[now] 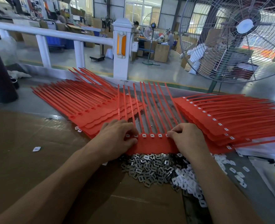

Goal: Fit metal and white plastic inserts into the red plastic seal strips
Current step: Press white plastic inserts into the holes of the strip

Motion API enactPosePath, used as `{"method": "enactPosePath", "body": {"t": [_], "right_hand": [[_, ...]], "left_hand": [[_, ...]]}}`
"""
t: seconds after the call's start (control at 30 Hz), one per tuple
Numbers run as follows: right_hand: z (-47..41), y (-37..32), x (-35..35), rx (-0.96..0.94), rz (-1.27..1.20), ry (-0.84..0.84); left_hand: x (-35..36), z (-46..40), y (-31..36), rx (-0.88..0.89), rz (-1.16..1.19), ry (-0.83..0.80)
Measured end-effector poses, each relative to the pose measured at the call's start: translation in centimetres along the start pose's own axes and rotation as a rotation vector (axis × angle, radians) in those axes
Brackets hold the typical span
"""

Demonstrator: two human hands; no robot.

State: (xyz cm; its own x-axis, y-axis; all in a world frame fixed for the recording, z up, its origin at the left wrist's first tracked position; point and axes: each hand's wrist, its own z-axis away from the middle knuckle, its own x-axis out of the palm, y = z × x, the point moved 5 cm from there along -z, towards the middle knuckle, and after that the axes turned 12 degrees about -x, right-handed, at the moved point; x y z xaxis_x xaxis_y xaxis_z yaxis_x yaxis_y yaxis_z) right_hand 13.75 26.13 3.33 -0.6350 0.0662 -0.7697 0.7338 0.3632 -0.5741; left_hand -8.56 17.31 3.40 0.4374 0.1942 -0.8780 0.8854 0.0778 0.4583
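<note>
Red seal strip sheet (151,145), flat on bench centre, sockets showing white inserts (152,135); left hand (117,139) and right hand (187,139) curled over opposite ends, fingertips pinching sheet at socket row. Loose metal inserts (149,167) and white plastic inserts (188,180) heaped just below; unfilled stack (91,107) left, filled stack (222,120) right. Best pressed square and flush, one socket at a time, sheet held flat.

Beyond the hands stands a white railing (55,33) with a square post (121,46) bearing an orange reflector (121,45). Past it lies a grey concrete floor (165,68) with yellow lines, cardboard boxes (161,53) and large bright windows (143,8). A big wire-caged fan (240,38) stands up and to the right of the hands.
</note>
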Motion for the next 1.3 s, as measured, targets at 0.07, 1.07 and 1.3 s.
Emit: {"method": "enactPosePath", "body": {"t": [0.07, 1.07, 1.3], "right_hand": [[0.1, 0.3, -0.2, 0.005, -0.038, 0.004], [3.0, -0.8, -4.0, -0.035, 0.107, -0.47], [2.0, 1.2, -3.8, 0.076, -0.238, -0.208]], "left_hand": [[0.0, 0.0, 0.0, -0.001, -0.001, -0.006], [0.3, -0.1, -0.4, 0.001, 0.009, 0.003], [0.4, -0.2, -0.5, 0.006, 0.008, 0.002]]}}
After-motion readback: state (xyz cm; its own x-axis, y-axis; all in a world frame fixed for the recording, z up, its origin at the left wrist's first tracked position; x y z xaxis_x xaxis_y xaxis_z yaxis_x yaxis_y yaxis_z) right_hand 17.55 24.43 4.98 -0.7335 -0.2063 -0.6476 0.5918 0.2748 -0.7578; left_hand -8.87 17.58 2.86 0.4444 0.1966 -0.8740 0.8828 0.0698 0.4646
